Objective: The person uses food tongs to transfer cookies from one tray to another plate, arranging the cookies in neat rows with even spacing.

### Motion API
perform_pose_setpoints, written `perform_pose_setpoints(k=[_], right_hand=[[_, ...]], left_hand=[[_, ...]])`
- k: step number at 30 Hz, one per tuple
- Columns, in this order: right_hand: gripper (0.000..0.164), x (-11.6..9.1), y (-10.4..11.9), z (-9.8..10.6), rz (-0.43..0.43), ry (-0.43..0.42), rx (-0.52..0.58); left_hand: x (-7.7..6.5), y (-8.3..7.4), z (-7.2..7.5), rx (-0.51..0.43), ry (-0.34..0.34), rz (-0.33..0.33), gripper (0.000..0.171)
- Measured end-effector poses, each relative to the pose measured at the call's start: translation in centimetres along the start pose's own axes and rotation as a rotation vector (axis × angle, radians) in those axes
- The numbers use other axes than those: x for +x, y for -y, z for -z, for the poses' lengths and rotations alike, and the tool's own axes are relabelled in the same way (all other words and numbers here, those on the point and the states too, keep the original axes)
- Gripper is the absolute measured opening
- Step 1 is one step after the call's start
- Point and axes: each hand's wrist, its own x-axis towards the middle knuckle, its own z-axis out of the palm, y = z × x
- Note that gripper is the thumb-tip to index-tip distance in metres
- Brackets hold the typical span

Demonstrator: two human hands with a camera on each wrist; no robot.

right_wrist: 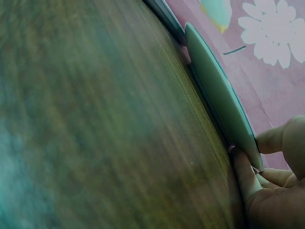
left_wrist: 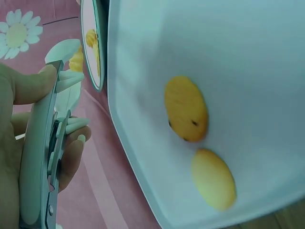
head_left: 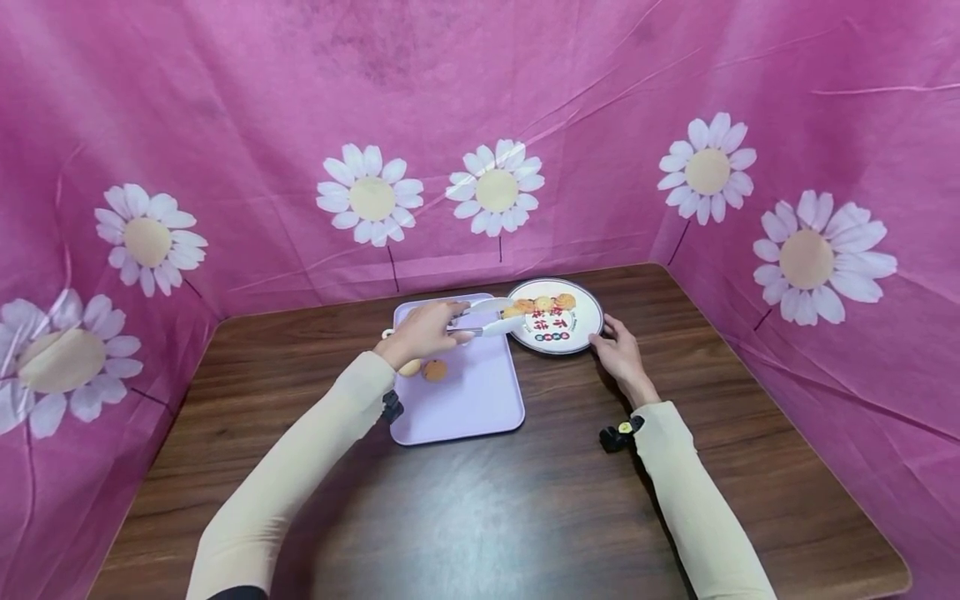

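Observation:
My left hand (head_left: 424, 332) grips a pair of tongs (left_wrist: 35, 157) with white tips, thumb on one arm and fingers on the other. Between the tips is a yellow cookie (left_wrist: 76, 60), held over the plate's left edge. That white plate (head_left: 587, 323) has a dark rim, red printed characters and several cookies (head_left: 543, 304) in a row. With thumb above and fingers below, my right hand (head_left: 621, 354) pinches its right rim. Under my left wrist, a darker speckled cookie (left_wrist: 187, 109) and a plain pale cookie (left_wrist: 214, 179) lie on a lilac tray (head_left: 480, 404).
The tray and plate stand side by side towards the back of a brown wooden table (head_left: 570, 500). Behind and beside the table hangs a pink cloth (head_left: 585, 100) with white daisies.

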Motion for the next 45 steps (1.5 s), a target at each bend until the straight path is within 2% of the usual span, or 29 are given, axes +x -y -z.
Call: perform_pose_setpoints(k=[15,25,33,45], right_hand=[[0.068,0.1,-0.2,0.1,-0.013,-0.006,-0.005],[0.071,0.0,-0.3,0.4,0.006,-0.012,0.001],[0.08,-0.1,-0.3,0.2,0.019,0.005,-0.034],[0.08,-0.5,-0.3,0.2,0.012,-0.003,-0.043]], left_hand=[[3.7,-2.3,-1.8,0.019,0.026,-0.03,0.051],[6.4,-4.3,-3.1,0.034,0.069,-0.034,0.065],[7.3,-5.2,-4.4,0.046,0.087,-0.033,0.069],[8.7,-6.5,-5.2,0.022,0.104,-0.006,0.065]])
